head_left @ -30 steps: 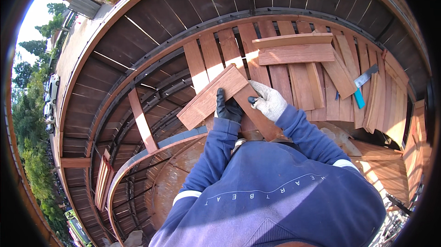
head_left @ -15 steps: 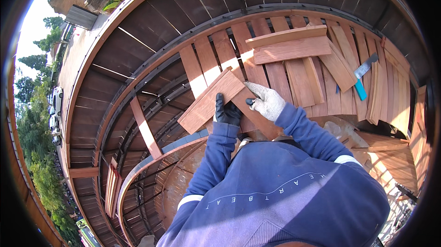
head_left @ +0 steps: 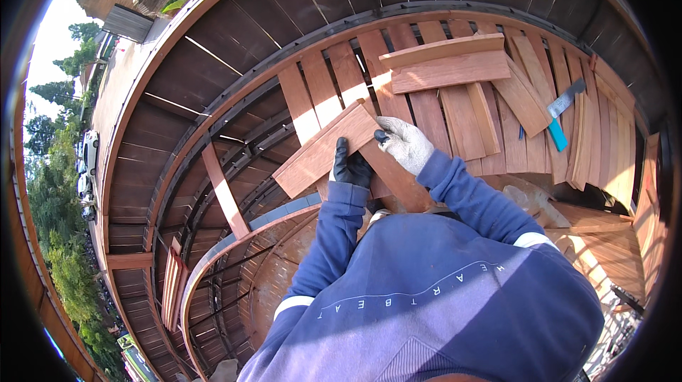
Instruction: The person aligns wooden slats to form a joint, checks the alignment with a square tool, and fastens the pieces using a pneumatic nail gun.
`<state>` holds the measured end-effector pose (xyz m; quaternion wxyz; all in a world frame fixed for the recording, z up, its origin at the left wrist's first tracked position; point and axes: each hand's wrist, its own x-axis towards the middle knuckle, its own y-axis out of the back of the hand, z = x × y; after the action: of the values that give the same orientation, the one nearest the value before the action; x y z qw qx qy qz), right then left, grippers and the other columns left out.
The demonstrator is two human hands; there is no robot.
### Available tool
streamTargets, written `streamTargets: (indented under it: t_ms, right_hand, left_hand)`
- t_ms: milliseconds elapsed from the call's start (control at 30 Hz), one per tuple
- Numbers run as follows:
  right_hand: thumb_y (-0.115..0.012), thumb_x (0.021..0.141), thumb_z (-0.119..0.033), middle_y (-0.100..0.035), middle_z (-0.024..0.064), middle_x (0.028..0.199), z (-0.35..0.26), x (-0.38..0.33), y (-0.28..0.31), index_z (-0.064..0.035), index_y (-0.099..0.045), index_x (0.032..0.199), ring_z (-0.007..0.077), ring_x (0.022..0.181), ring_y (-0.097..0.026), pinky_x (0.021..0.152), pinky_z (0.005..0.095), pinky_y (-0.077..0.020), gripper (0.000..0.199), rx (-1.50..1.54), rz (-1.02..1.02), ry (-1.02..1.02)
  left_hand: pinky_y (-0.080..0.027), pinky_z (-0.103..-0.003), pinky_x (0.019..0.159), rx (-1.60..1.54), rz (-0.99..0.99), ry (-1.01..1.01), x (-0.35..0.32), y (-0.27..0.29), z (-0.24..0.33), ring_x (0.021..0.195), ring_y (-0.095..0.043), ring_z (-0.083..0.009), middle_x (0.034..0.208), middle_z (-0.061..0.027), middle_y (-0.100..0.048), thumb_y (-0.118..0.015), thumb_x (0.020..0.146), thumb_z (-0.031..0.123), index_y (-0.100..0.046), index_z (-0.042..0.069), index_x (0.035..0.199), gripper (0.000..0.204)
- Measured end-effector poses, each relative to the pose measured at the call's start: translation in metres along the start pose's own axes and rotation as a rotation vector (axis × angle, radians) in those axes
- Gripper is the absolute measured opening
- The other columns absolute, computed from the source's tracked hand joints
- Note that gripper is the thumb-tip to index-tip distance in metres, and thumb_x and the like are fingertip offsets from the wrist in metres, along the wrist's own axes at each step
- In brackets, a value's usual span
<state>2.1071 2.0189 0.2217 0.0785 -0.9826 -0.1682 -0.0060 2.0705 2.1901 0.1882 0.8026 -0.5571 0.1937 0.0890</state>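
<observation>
Our left hand (head_left: 351, 167), gloved in black, is clamped on the board (head_left: 327, 151), thumb across the face. Our right hand (head_left: 405, 144), in a pale glove, has just shifted farther out to the board's far right end; its thumb is bent there, and we cannot tell whether it grips or only touches. The left grip is unchanged. We judge that the left carries the board while the right attends to the end.

The board is flat, straight-edged, red-brown timber with visible grain, held aslant before the torso. A darker plank (head_left: 398, 179) runs nearward below it. Beyond lie gapped slats (head_left: 346, 73), partly sunlit. To the far right rest smooth loose boards (head_left: 451, 75); farther right, a tool (head_left: 558, 135) with a flat grey blade and teal handle. Near left, we note a curved rim (head_left: 284, 212).
</observation>
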Motion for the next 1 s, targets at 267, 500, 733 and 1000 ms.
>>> streamTargets:
  t_ms: [267,500,733,1000]
  right_hand:
    - [-0.064,0.092,-0.013,-0.064,0.0050,0.096,-0.012,0.016,-0.001,0.0035,-0.058,0.117,0.0074,0.083,-0.056,0.079,0.0252,-0.0482,0.031,0.168,0.107,-0.070]
    - [-0.060,0.093,-0.011,-0.061,0.0040,0.096,-0.030,0.039,-0.002,0.0073,-0.056,0.118,0.0085,0.083,-0.056,0.079,0.0228,-0.0477,0.031,0.198,0.230,-0.038]
    - [-0.060,0.093,-0.009,-0.063,0.0011,0.088,-0.073,0.024,-0.019,0.0014,-0.061,0.107,0.0060,0.078,-0.055,0.071,0.0215,-0.0463,0.017,0.202,0.248,0.046]
    - [-0.067,0.088,-0.021,-0.063,0.0109,0.085,-0.084,0.027,-0.023,0.0023,-0.060,0.099,0.0144,0.080,-0.057,0.074,0.0299,-0.0485,0.027,-0.040,0.238,0.154]
  left_hand:
    - [-0.051,-0.043,0.096,0.164,0.009,-0.132,0.016,-0.046,0.012,0.108,-0.060,-0.0280,0.116,-0.0111,-0.061,-0.072,0.086,0.014,-0.053,0.005,0.124,0.043]
    - [-0.054,-0.043,0.091,0.251,-0.039,-0.012,0.053,-0.067,0.035,0.106,-0.061,-0.0269,0.117,-0.0135,-0.060,-0.075,0.083,0.014,-0.052,0.005,0.126,0.050]
    - [-0.054,-0.037,0.090,0.414,-0.084,-0.125,0.039,-0.077,0.032,0.105,-0.061,-0.0239,0.116,-0.0113,-0.061,-0.079,0.080,0.012,-0.053,0.005,0.125,0.053]
    - [-0.046,-0.039,0.101,0.600,-0.304,-0.184,0.032,-0.078,0.054,0.113,-0.058,-0.0248,0.124,-0.0128,-0.059,-0.063,0.093,0.020,-0.049,0.001,0.130,0.044]
